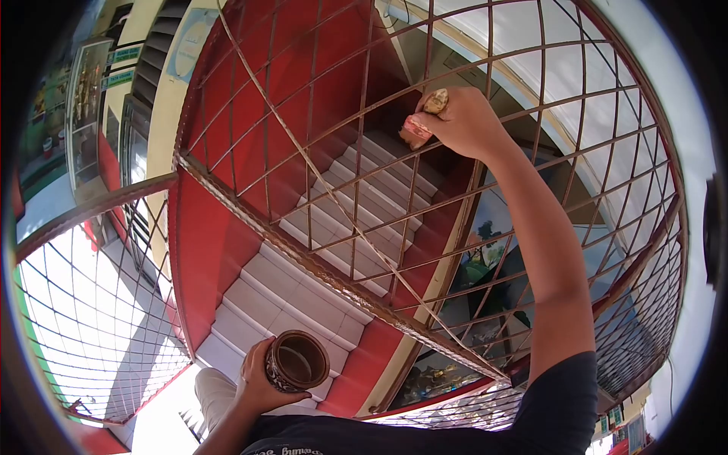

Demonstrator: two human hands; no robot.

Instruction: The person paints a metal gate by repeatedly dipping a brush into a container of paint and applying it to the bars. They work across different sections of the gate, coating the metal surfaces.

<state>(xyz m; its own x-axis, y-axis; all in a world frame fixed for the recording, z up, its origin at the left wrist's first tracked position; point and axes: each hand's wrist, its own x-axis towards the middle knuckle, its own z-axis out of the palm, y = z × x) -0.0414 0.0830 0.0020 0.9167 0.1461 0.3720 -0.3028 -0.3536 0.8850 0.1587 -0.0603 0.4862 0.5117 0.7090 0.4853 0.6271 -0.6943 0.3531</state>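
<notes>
My right hand [459,121] is raised at the metal grille [364,182], its fingers closed on a crumpled pink and yellowish cloth [415,130] that lies against the bars. Lower down, my left hand [262,383] holds a round brown pot [299,362] by its side, with the thumb along the near edge. The pot has a dark rim and a patterned outside, and its mouth faces up toward me. What lies at its bottom is hard to make out.
Behind the grille, pale tiled steps [284,292] run between red walls [250,98]. A twisted metal bar [318,273] crosses diagonally. Glass cabinets [87,114] stand at the upper left, and a painted picture [493,235] shows behind the bars on the right.
</notes>
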